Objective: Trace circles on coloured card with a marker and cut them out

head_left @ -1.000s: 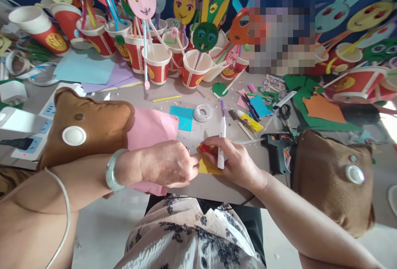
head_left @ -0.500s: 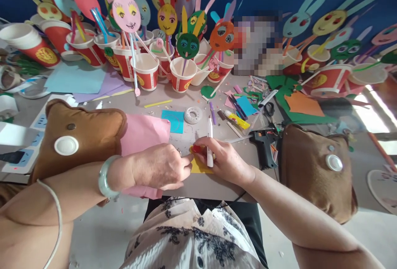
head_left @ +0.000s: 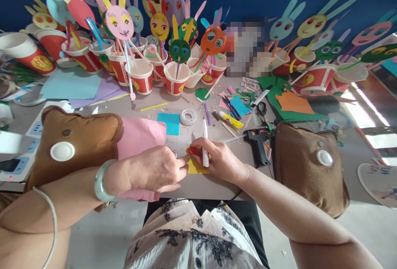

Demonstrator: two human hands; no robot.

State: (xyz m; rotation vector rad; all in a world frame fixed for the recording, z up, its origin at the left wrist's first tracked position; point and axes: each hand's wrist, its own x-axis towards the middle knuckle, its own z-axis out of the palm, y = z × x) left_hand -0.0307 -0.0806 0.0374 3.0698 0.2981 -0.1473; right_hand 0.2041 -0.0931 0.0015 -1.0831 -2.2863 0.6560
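A white marker pen (head_left: 205, 147) stands nearly upright in my right hand (head_left: 221, 159), whose fingers are closed around it. By that hand's fingertips shows a small red piece (head_left: 192, 149); what it is I cannot tell. Under these fingers lies yellow paper (head_left: 198, 169) at the table's front edge. My left hand (head_left: 156, 167) has its fingers bent together, with the tips at the yellow paper's left side beside the red piece. Whatever they pinch is hidden. Pink paper (head_left: 141, 134) lies behind and under my left hand.
Brown cushions flank me, one on the left (head_left: 82, 145) and one on the right (head_left: 305, 165). A black glue gun (head_left: 259, 145) lies right of my right hand. Ahead are a blue square (head_left: 169, 126), a tape roll (head_left: 188, 117), a yellow tube (head_left: 232, 120) and several paper cups (head_left: 141, 77) bearing paper-faced rabbits.
The whole view has shifted slightly, so things sit a little further left. Both hands keep nearly the same pose over the yellow paper, and the marker pen stays in my right hand.
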